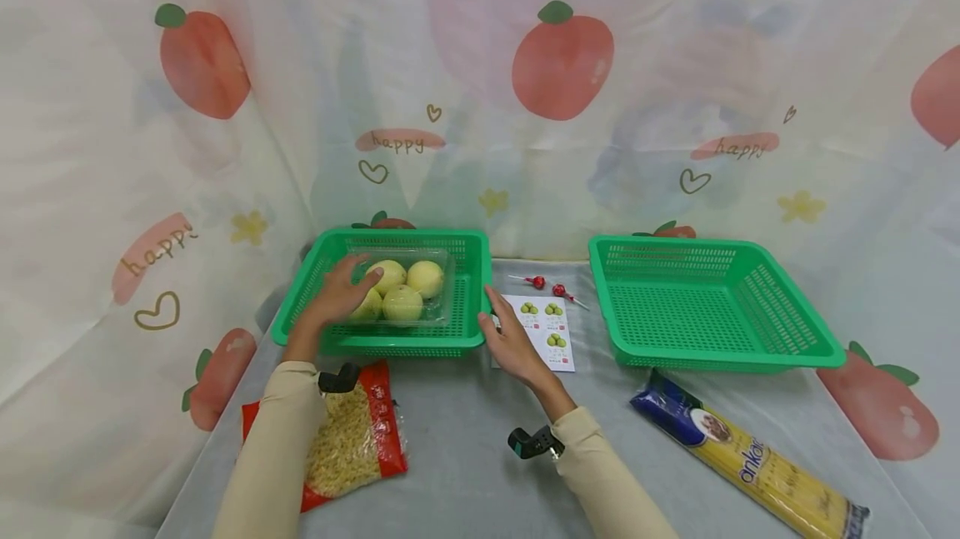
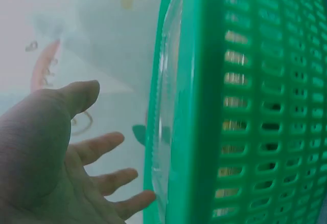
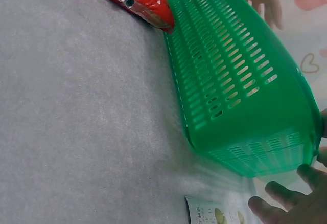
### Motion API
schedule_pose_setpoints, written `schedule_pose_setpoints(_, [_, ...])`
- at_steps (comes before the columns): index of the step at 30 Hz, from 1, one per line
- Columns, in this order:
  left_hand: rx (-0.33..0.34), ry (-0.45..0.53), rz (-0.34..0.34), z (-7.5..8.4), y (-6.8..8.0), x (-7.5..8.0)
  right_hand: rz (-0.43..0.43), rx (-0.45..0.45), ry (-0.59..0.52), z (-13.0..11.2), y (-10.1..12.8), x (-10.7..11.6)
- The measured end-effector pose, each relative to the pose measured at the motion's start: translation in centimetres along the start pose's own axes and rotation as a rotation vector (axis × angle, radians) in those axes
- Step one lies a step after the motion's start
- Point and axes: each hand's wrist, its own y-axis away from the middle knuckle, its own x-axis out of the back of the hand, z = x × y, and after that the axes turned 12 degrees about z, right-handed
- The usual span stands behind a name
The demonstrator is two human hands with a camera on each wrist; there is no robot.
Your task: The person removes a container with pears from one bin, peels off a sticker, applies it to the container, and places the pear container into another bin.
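In the head view a clear plastic box (image 1: 437,311) of several pale yellow-green round fruits (image 1: 402,303) lies in the left green basket (image 1: 405,345). My left hand (image 1: 339,296) is over the left part of that box. Its fingers (image 2: 104,147) are spread and relaxed beside the basket rim in the left wrist view; whether they touch the box I cannot tell. At the basket's right end is my right hand (image 1: 513,341), fingers extended by the rim. In the right wrist view its fingertips (image 3: 306,173) are close to or touching that rim.
A red bag of small pasta (image 1: 348,439) lies before the left basket. Between the baskets are two red lollipops (image 1: 538,281) and a card with fruit pictures (image 1: 557,331). The right green basket (image 1: 727,360) stands behind a yellow and blue spaghetti pack (image 1: 757,460). A printed curtain (image 1: 480,189) hangs behind.
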Motion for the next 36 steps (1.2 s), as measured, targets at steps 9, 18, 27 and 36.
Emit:
schedule_pose_setpoints(9, [0.223,0.137,0.000,-3.0,-2.0,1.3,0.001,-0.001,0.002,0.2,-0.1,-0.1])
schedule_pose_setpoints(18, [0.383,0.136,-0.067,-4.9,-3.7,1.6,0.016,0.019,0.018,0.1,-0.1,-0.2])
schedule_pose_setpoints(27, [0.469,0.078,-0.154,-5.4,-3.8,2.0,0.030,0.035,0.072,-0.1,-0.1,-0.3])
schedule_pose_setpoints(36, [0.507,0.152,-0.118,-4.7,-3.5,2.4,0.024,0.020,0.086,-0.2,0.0,-0.1])
